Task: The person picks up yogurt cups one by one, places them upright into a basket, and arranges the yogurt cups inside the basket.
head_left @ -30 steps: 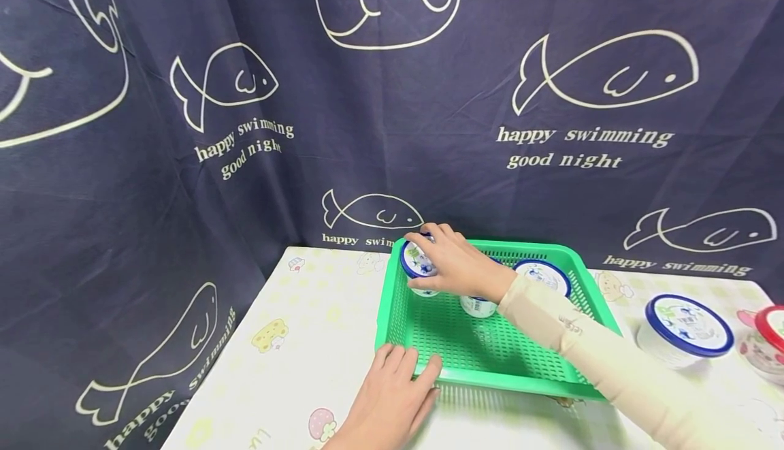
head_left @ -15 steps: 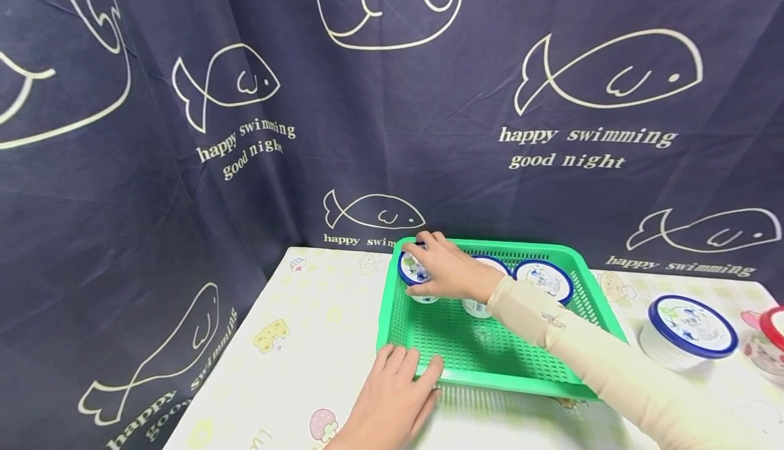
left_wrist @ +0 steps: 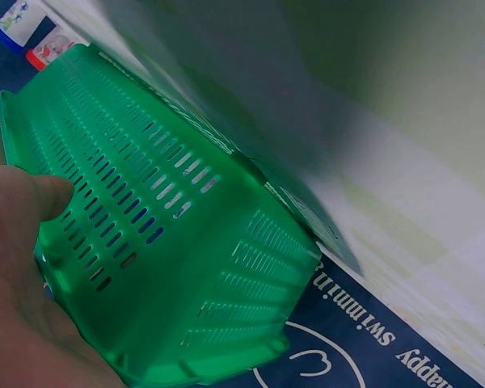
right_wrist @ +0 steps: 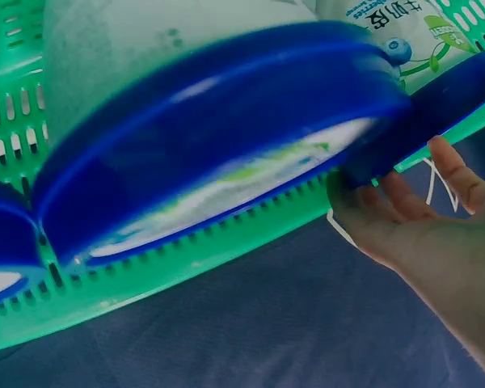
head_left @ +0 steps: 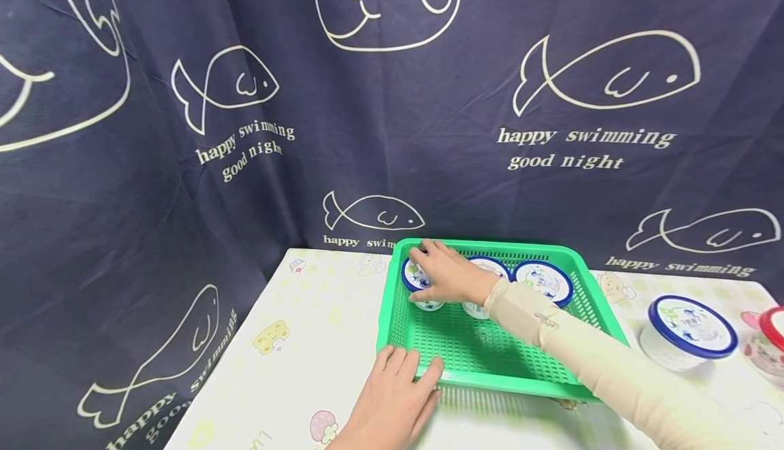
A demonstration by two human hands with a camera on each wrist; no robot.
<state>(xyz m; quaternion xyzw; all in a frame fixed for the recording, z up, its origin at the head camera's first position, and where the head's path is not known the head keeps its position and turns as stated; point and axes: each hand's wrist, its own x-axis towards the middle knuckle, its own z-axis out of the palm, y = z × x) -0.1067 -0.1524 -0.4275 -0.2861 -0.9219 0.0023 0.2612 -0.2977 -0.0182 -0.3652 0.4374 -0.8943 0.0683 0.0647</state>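
A green plastic basket (head_left: 490,383) with slotted walls sits on the table. In its back left corner stands a round tub (head_left: 415,277) with a blue lid and a blueberry print. My right hand (head_left: 450,273) grips that tub around its lid from above, hiding part of the lid. My left hand (head_left: 392,389) holds the basket's front left rim, and in the left wrist view its thumb (left_wrist: 55,196) presses the slotted outer wall. Two more blue-lidded tubs, a middle tub (head_left: 490,267) and a right tub (head_left: 544,282), stand along the basket's back side.
Right of the basket, another blue-lidded tub (head_left: 689,331) stands on the patterned tablecloth (head_left: 294,355). Beyond it is a red-lidded container (head_left: 765,348), cut off by the view's edge. A dark blue fish-print curtain (head_left: 392,130) hangs behind and to the left of the table.
My right hand has moved the tub down into the basket's back left corner and a little toward me. The left hand stays on the rim.
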